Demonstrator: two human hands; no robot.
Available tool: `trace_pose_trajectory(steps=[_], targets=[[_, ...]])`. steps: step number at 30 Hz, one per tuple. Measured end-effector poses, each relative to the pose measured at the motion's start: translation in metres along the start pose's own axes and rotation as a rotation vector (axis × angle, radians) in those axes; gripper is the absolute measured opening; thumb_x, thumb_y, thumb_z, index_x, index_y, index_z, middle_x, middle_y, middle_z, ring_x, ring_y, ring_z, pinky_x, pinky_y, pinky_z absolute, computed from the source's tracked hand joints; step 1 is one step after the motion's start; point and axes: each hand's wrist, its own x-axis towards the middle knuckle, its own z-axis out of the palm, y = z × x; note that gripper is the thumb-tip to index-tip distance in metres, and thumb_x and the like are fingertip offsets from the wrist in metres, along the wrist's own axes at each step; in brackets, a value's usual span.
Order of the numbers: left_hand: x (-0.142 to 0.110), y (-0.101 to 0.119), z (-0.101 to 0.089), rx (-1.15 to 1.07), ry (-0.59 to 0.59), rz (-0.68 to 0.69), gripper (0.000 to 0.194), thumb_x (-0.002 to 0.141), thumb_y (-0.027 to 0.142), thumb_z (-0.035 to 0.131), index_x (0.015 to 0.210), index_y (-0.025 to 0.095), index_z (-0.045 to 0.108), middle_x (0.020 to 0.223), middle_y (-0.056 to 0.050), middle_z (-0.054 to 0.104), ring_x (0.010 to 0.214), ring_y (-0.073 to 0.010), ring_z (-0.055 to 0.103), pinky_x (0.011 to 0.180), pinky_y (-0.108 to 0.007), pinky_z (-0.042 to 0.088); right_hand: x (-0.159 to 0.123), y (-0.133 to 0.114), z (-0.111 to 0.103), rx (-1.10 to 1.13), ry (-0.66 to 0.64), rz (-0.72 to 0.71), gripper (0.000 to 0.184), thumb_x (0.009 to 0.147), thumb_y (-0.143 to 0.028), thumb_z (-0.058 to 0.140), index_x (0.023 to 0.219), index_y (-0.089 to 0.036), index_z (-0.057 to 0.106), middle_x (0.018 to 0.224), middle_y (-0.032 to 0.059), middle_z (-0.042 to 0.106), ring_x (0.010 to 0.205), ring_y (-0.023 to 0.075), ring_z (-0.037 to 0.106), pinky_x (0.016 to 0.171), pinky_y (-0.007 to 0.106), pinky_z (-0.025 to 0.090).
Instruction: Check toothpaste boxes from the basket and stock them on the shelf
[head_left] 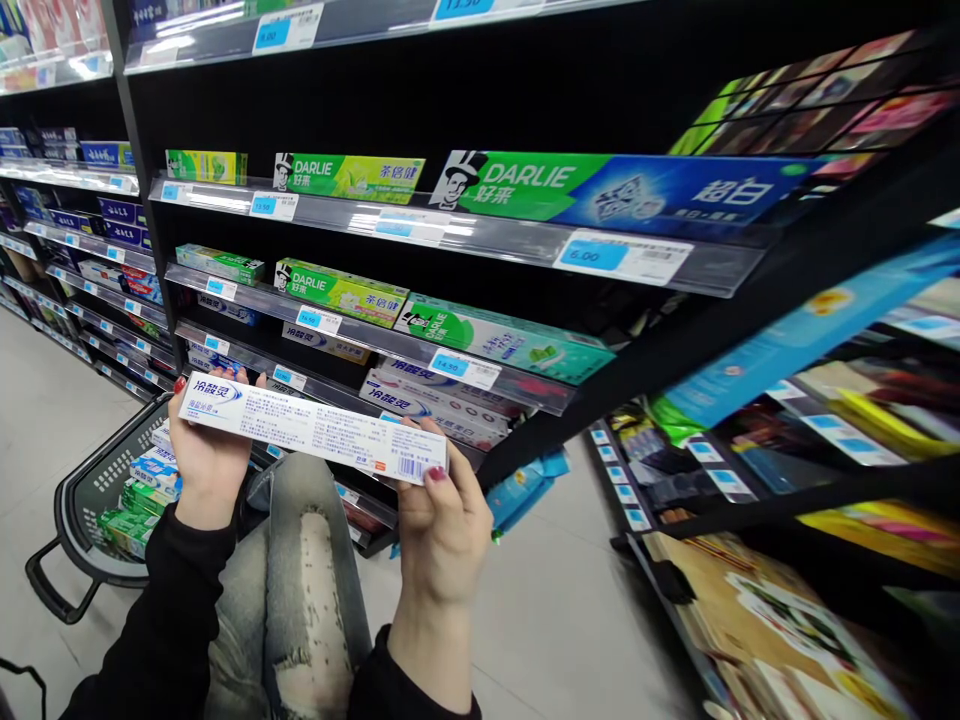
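A long white toothpaste box [315, 428] with a blue logo and a barcode is held level in front of the shelves. My left hand [201, 455] grips its left end, fingers wrapped round it. Gripping the barcode end is my right hand [442, 525], thumb on the front face. Both sleeves are black. Below the box is my knee in torn light jeans [304, 560].
A dark shopping basket [94, 490] with several toothpaste boxes stands on the floor at the left. Black shelves [480, 240] with green Darlie and white toothpaste boxes fill the front. Another shelf unit [810, 500] with mixed goods stands at the right. Pale floor tiles lie between.
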Motion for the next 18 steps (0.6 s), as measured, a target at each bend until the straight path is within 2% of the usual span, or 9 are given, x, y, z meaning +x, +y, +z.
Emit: trace_pose_trajectory(steps=[6,10,14,16,18], targets=[[-0.001,-0.001,0.001,-0.029,0.034,0.001,0.028,0.084,0.039,0.055,0.075,0.016,0.066,0.075,-0.001,0.071,0.08,-0.0186,0.069,0.103,-0.047,0.045,0.0,-0.001,0.002,0.014,0.029,0.014,0.041,0.067,-0.039,0.076,0.102,-0.019,0.072,0.108,0.0092,0.073,0.1,0.0242,0.065,0.083,0.035,0.051],[-0.002,-0.001,0.002,0.0,-0.008,0.028,0.028,0.084,0.042,0.057,0.078,0.016,0.066,0.077,-0.001,0.07,0.082,-0.0193,0.068,0.103,-0.049,0.046,0.001,-0.001,0.001,0.012,0.033,0.032,0.043,0.068,-0.04,0.074,0.104,-0.018,0.071,0.107,0.0096,0.073,0.1,0.0244,0.065,0.082,0.035,0.051],[-0.007,-0.008,0.002,0.134,-0.098,0.149,0.042,0.082,0.06,0.057,0.085,0.019,0.067,0.083,-0.003,0.069,0.087,-0.0214,0.067,0.095,-0.045,0.052,0.005,0.009,0.001,0.1,0.035,0.076,0.042,0.069,-0.039,0.072,0.106,-0.02,0.07,0.104,0.0058,0.074,0.093,0.019,0.066,0.078,0.03,0.051],[-0.013,-0.014,0.001,0.24,-0.189,0.239,0.053,0.075,0.072,0.058,0.094,0.023,0.066,0.089,-0.003,0.068,0.091,-0.0224,0.066,0.09,-0.041,0.054,0.009,0.024,0.002,0.198,0.061,0.155,0.037,0.071,-0.039,0.07,0.103,-0.022,0.071,0.1,0.0024,0.074,0.088,0.0158,0.065,0.075,0.027,0.051],[-0.02,-0.022,-0.001,0.375,-0.325,0.334,0.064,0.064,0.078,0.064,0.102,0.027,0.063,0.094,-0.002,0.065,0.094,-0.0225,0.065,0.089,-0.039,0.054,0.013,0.042,0.003,0.307,0.088,0.258,0.031,0.073,-0.039,0.066,0.098,-0.022,0.071,0.096,0.0004,0.075,0.09,0.0147,0.065,0.077,0.026,0.052]])
